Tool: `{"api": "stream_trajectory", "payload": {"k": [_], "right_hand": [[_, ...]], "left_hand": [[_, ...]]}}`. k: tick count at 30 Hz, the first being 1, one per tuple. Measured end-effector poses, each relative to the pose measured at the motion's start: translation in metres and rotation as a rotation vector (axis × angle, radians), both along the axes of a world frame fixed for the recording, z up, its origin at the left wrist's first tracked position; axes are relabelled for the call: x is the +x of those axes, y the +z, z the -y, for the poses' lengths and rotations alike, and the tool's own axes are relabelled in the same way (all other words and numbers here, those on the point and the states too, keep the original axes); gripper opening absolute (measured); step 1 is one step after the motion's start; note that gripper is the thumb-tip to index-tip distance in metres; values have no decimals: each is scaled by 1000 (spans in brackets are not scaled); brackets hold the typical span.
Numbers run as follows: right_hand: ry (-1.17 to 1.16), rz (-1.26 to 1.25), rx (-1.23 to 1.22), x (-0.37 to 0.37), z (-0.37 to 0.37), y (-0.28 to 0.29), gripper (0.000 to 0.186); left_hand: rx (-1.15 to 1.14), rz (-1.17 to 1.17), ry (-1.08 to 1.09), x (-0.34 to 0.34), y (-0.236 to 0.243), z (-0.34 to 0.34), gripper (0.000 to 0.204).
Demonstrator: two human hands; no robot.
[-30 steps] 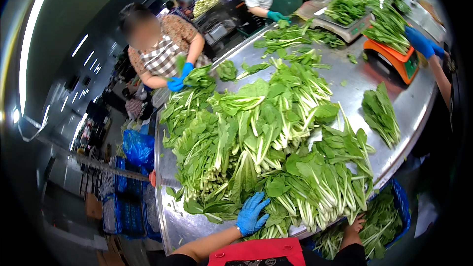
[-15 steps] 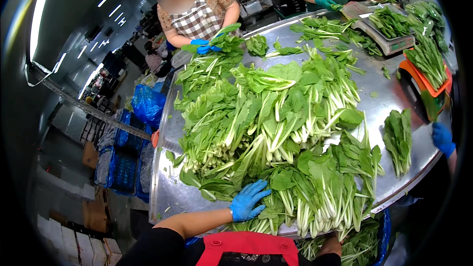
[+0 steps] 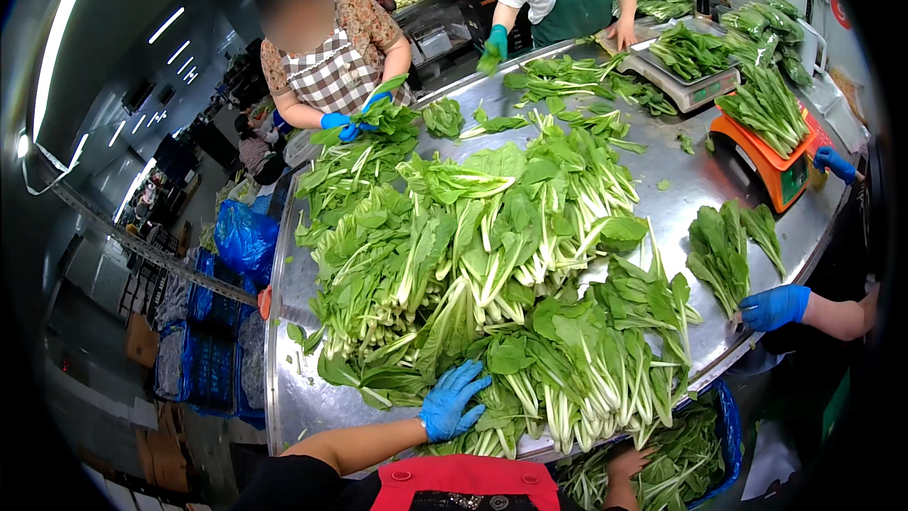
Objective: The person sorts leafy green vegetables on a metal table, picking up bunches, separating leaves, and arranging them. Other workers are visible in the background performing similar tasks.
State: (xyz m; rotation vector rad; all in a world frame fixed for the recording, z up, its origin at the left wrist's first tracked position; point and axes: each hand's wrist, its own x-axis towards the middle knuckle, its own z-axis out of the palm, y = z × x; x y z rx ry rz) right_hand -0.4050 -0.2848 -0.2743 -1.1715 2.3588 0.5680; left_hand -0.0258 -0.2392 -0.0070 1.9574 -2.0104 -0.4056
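My left hand, in a blue glove, lies with fingers spread on the near edge of a large heap of leafy greens with pale stems. It rests beside a near bunch of greens whose stems point toward me. Below the table edge, my bare right hand is over loose greens in a blue-lined basket. Its fingers look stretched out, partly lost against the leaves, and I see nothing gripped in them.
Across the metal table, a person in a checked apron handles greens; another wears a green apron. At right, a co-worker's blue-gloved hand touches a bunch. An orange scale and a grey scale hold greens.
The view has shifted, so the table sits further left. My right hand now shows over the basket. At right, a co-worker's gloved hand is at the bunch, with more leaves beside it.
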Motion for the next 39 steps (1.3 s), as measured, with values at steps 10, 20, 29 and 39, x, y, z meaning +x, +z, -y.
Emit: {"api": "stream_trajectory", "payload": {"k": [10,20,29,39], "right_hand": [[77,-98,165,12,0,-16,47],[92,-118,136,6,2,-48,48],[128,-125,264,20,8,-19,50],[-55,-32,171,10,10,-30,61]], "left_hand": [[-3,51,-2,0,-1,0,51],[-14,-2,3,-1,1,0,51],[-25,0,8,-2,7,0,49],[-40,19,11,-1,2,-1,49]]}}
